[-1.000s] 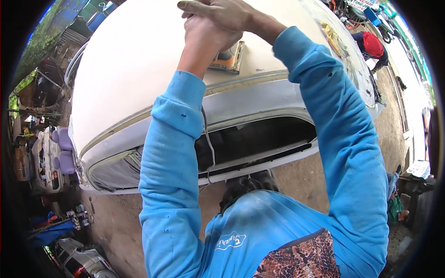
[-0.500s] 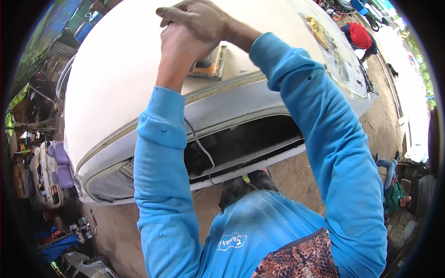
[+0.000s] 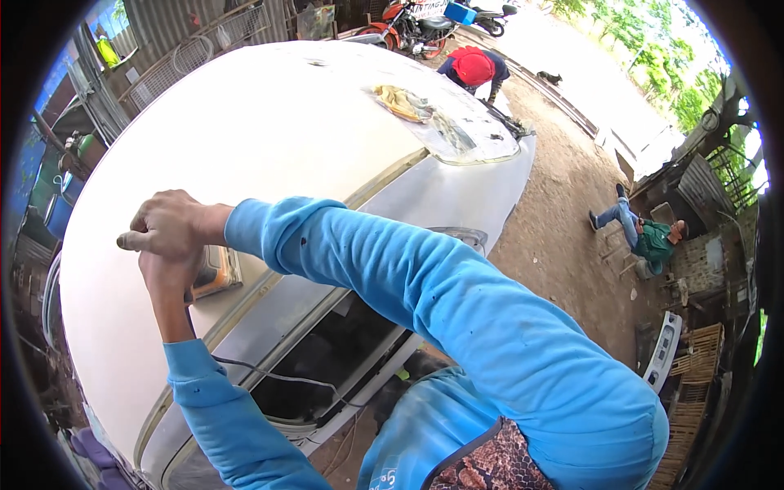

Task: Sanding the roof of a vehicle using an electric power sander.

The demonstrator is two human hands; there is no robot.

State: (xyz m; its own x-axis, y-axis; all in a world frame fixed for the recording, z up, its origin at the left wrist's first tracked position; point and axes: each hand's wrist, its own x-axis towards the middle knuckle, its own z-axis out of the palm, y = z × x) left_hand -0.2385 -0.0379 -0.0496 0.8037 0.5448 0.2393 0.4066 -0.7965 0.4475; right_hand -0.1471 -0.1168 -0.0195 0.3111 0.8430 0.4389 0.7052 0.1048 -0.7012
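We have both hands together on the far left part of the pale car roof (image 3: 286, 131). Our left hand (image 3: 169, 273) is on top of an orange and dark power sander (image 3: 219, 268). The sander sits on the roof, close to its long side edge, and only part of it peeks out. We cannot tell if our left fingers are closed around it, because they are hidden. Our right hand (image 3: 173, 222) is folded over our left hand, fingers bent, with its thumb poking out to the left.

A gray cord (image 3: 286, 374) comes from near our left wrist and crosses the dark side window (image 3: 335, 335). A yellow cloth (image 3: 404, 102) lies well apart from our hands, up at the front glass. Past it, a person in red headwear (image 3: 472, 65) bends down near a red motorcycle (image 3: 425, 31). Over to the right, a person in a green top (image 3: 653, 241) is sitting.
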